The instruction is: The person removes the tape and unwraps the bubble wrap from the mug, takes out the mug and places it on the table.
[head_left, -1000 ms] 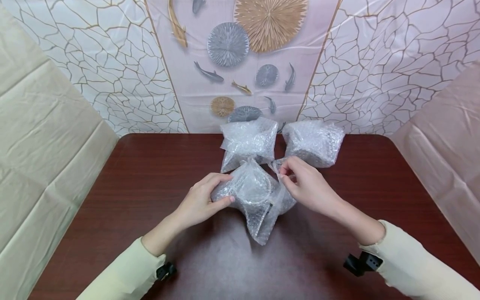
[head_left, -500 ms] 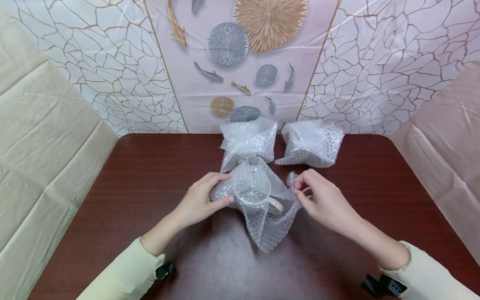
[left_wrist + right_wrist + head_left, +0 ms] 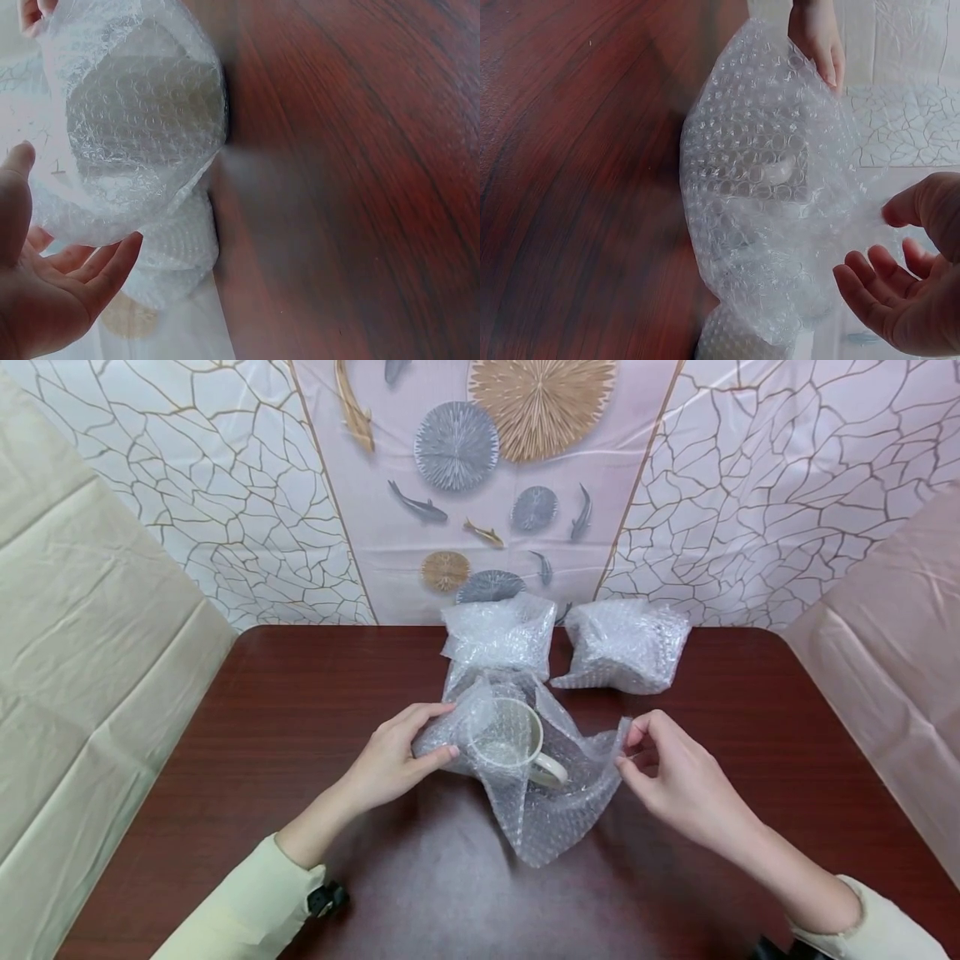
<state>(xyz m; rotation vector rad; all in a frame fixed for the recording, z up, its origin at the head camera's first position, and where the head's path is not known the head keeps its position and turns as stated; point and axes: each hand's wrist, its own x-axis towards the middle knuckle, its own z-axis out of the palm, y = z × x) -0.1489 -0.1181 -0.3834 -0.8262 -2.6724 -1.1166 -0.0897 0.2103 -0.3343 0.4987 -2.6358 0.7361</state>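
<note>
A cream mug (image 3: 551,769) sits upright in the middle of the table, its handle toward the lower right. Bubble wrap (image 3: 564,814) lies around it, spread out on the handle side and still covering its left side. My left hand (image 3: 386,760) rests on the left of the wrap, thumb and fingers apart; the left wrist view shows those fingers loosely extended against the plastic. With thumb and fingertips, my right hand (image 3: 682,789) pinches the right edge of the wrap and holds it out from the mug. In the right wrist view the handle shows dimly through the bubble wrap (image 3: 742,142).
Two more bubble-wrapped bundles stand at the back of the dark red wooden table (image 3: 300,710): one bundle (image 3: 498,635) right behind the mug, the other bundle (image 3: 630,647) to its right. What they contain is hidden. A patterned backdrop (image 3: 262,485) rises behind the table.
My right hand has moved right and toward me, drawing the edge of the bubble wrap outward. The mug's rim and handle have come into view. My left hand has shifted slightly left.
</note>
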